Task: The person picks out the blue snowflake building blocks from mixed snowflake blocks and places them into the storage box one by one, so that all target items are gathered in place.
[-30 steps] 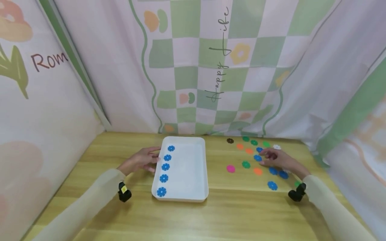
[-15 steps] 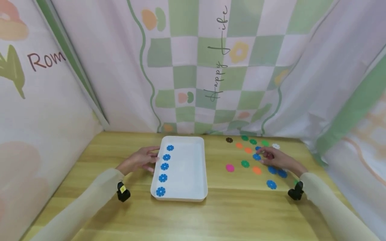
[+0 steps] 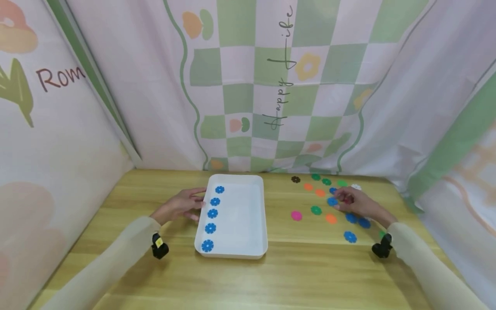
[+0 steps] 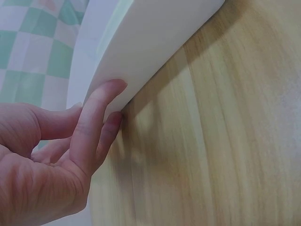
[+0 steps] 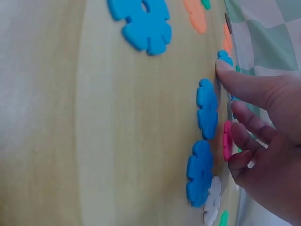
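Observation:
My left hand (image 3: 182,205) rests against the left side of a white tray (image 3: 242,255). In the left wrist view, fingertips (image 4: 117,87) touch the tray's outer wall. Several blue snowflake discs (image 3: 212,213) form a line along the tray's left side. On the right of the table my right hand (image 3: 358,202) pinches a blue snowflake disc (image 3: 332,201) lying flat, thumb and index finger at its edges. In the right wrist view the thumb touches that disc (image 5: 224,57); the index fingertip is hidden there, and the other fingers are curled.
Loose discs surround the right hand: pink (image 3: 296,215), orange (image 3: 331,218), green (image 3: 316,210), brown (image 3: 296,179) and more blue ones (image 3: 350,237). A white disc (image 5: 213,200) lies partly under a blue one. A checked curtain (image 3: 271,99) hangs behind the wooden table (image 3: 232,284).
The right thumb and index finger stay at the blue disc, which shifts very slightly toward the hand. The left hand and tray keep their places; the head view sways a little.

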A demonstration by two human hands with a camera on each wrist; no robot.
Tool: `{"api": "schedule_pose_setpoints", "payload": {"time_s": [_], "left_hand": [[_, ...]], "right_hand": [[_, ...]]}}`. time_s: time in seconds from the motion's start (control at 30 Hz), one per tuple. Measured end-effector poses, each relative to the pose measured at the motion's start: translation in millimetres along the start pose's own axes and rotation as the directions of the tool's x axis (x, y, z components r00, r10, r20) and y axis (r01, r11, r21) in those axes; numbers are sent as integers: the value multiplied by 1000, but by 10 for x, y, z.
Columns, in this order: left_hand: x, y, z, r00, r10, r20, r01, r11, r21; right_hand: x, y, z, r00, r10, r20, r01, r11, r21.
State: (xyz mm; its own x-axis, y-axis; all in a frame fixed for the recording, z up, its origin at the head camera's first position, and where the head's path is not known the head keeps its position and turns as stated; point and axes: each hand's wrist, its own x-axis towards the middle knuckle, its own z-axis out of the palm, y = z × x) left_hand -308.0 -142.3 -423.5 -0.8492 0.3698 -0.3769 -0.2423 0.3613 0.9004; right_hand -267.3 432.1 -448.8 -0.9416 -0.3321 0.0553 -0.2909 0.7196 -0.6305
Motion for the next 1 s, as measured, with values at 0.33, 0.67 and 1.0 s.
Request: {"api": "schedule_pose_setpoints", "payload": {"time_s": [0.33, 0.67, 1.0], "left_hand": [[-3, 7, -1, 1000, -7, -2, 7, 1000, -6], [-2, 6, 7, 1000, -7, 5, 7, 1000, -19], [2, 18, 4, 1000, -9, 5, 9, 1000, -12]], "right_hand": [[1, -65, -11, 999, 25, -42, -26, 999, -31], [19, -34, -61, 996, 94, -6, -91, 976, 196], [68, -289, -86, 982, 187, 16, -174, 874, 454]]}}
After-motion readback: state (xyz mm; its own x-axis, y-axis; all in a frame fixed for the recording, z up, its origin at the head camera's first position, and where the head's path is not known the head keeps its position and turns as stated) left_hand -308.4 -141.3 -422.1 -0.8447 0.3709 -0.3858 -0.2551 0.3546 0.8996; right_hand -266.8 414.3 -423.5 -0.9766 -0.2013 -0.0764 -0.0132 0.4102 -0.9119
